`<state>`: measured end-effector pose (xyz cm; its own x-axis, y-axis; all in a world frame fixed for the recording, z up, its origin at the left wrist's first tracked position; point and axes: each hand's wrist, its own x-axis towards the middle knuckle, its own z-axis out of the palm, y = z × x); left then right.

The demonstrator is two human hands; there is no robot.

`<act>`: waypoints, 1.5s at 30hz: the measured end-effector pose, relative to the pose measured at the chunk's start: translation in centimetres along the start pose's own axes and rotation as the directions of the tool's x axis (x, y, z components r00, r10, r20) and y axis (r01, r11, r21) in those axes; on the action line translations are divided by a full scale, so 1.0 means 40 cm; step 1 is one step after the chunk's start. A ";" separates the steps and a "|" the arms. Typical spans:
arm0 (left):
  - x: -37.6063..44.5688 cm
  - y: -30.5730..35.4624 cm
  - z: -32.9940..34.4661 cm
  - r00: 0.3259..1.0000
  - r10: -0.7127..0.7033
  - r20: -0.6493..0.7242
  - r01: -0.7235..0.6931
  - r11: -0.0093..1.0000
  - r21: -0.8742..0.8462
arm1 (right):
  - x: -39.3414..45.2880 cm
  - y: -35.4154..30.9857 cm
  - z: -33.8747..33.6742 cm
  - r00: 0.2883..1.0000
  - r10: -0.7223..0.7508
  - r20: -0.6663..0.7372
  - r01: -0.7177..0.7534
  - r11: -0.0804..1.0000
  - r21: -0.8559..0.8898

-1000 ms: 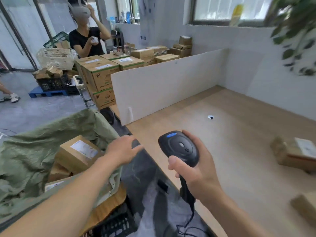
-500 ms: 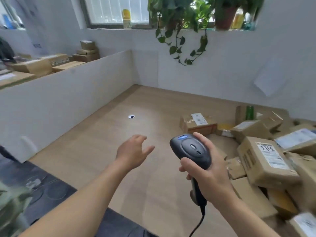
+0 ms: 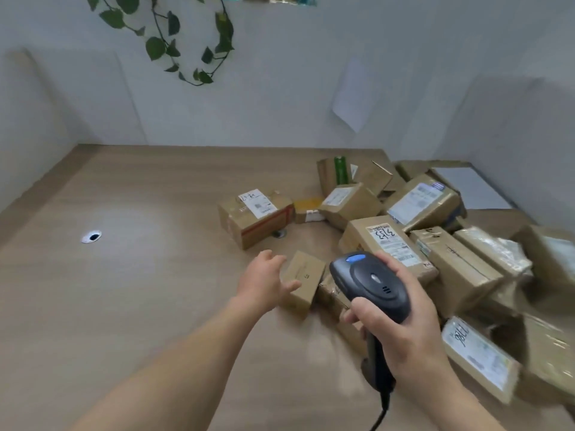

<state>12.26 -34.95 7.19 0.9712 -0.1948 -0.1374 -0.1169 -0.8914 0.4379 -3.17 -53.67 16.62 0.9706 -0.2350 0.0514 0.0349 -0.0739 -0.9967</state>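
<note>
While the right hand (image 3: 404, 334) has its grip round the scanner (image 3: 370, 281), the left hand (image 3: 261, 283), grip wide, hovers at a small box (image 3: 303, 275).

A black scanner (image 3: 370, 281) (blue button on top) is held upright; a plain brown box (image 3: 303, 279) is seen just beside it.

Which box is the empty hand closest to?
The small plain brown box, right by the left hand's fingertips. Unlike the bigger boxes behind it, its top shows no white label.
</note>
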 end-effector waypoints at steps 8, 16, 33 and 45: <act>0.136 0.048 0.181 0.979 -0.037 0.202 0.028 0.999 0.044 | 0.024 0.051 -0.002 0.983 0.060 -0.175 -0.067 0.997 -0.031; 0.187 0.039 0.235 0.967 -0.073 0.245 0.045 0.992 0.121 | 0.036 0.071 0.023 0.968 0.101 -0.228 -0.115 0.992 -0.048; 0.030 -0.265 -0.119 0.964 -0.126 0.235 0.267 0.416 -0.870 | 0.070 0.031 0.224 0.985 0.063 0.163 -0.047 0.994 -0.102; -0.360 -0.362 -0.254 0.870 -0.440 0.221 0.447 0.519 -0.728 | -0.031 -0.061 0.279 0.873 -0.058 0.484 0.041 0.998 0.046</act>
<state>2.08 -15.07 11.85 0.8507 0.1325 -0.5086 0.5252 -0.2522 0.8128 -1.80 -42.36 18.27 0.9608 0.2677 0.0721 0.0854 -0.0385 -0.9956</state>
